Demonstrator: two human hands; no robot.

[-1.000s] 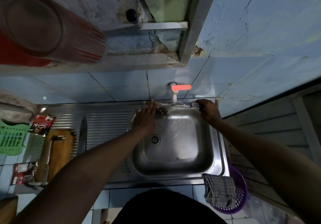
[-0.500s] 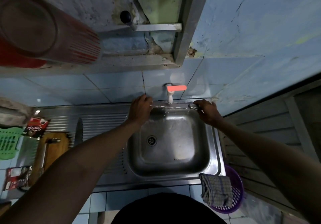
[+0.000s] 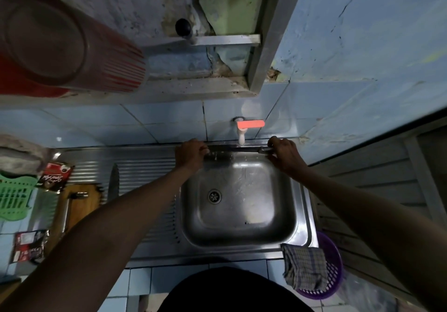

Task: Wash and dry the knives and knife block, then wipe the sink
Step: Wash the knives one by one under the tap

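A long knife [image 3: 238,149] lies level under the white tap [image 3: 242,137] at the back of the steel sink [image 3: 300,205]. My right hand [image 3: 283,153] grips its handle on the right. Around the blade's tip end on the left, the fingers of my left hand [image 3: 191,155] are curled. Water drips off the blade into the basin. A second knife [image 3: 113,183] rests on the ribbed drainboard, and a wooden knife block [image 3: 77,211] lies to its left. A checked cloth [image 3: 305,267] hangs over the sink's front right corner.
The tap has an orange-red lever [image 3: 250,124]. A green basket [image 3: 14,196] and sachets [image 3: 55,176] sit on the left counter. A purple basket [image 3: 335,270] stands below the sink's right corner. A red ribbed container [image 3: 63,43] sits on the shelf above left.
My left hand has slid left along the blade from mid-sink to the tip end and curled round it. The right hand has kept its hold on the handle.
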